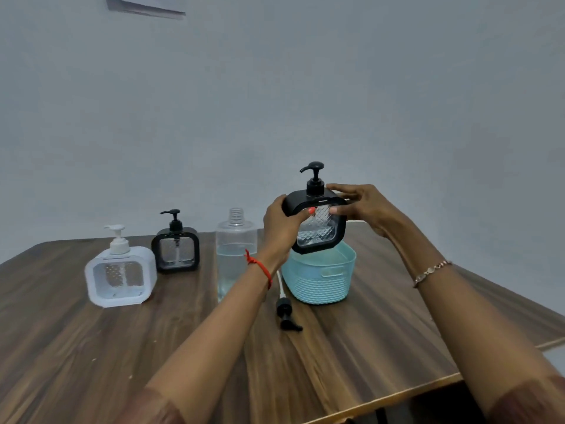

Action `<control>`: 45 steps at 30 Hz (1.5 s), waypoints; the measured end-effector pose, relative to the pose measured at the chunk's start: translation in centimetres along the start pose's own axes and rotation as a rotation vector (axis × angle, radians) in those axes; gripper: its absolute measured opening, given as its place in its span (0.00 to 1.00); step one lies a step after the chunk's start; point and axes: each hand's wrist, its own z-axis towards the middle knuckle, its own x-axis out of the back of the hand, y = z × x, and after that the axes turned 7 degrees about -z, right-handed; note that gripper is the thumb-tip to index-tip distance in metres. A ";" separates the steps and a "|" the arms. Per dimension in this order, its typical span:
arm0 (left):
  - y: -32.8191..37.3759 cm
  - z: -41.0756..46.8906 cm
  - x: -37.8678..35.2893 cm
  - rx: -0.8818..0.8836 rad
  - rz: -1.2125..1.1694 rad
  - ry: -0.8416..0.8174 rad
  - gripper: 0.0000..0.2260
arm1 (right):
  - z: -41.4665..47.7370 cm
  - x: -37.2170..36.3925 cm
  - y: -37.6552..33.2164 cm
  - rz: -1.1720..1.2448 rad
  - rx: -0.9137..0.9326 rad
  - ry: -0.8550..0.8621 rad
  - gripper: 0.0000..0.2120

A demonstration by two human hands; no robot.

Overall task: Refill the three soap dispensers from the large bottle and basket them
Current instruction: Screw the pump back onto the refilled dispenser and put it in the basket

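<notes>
Two forearms (214,332) are stretching over the table (91,347), the left hand (279,228) and right hand (363,206) curling round the sides of the black dispenser (316,228), just above the teal basket (321,280). Partly filled, it is probably weighing bottom-heavy and slick; the rigid frame, not the pump, is looking the safest hold.

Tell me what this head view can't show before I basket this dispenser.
Head view:
- Floor of the basket: hidden by its wall and the held black dispenser.
- Fill levels in white dispenser and standing black dispenser: too small, textured fronts.
- Tube of the loose pump: partly behind the left wrist.
</notes>
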 end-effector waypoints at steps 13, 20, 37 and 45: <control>-6.3 0.2 -1.7 0.063 0.282 -0.211 0.07 | 0.5 -1.2 6.7 -0.204 -0.176 -0.009 0.25; -8.3 -0.3 -1.5 0.009 0.494 -0.178 0.07 | 0.4 -2.3 9.3 -0.331 -0.182 -0.026 0.26; -8.4 -0.9 -1.4 0.061 0.671 -0.121 0.07 | 0.6 -3.1 10.7 -0.557 -0.108 0.002 0.21; -6.9 -1.2 0.1 -0.140 0.659 -0.145 0.22 | -0.7 -5.0 7.6 -0.407 0.089 0.525 0.13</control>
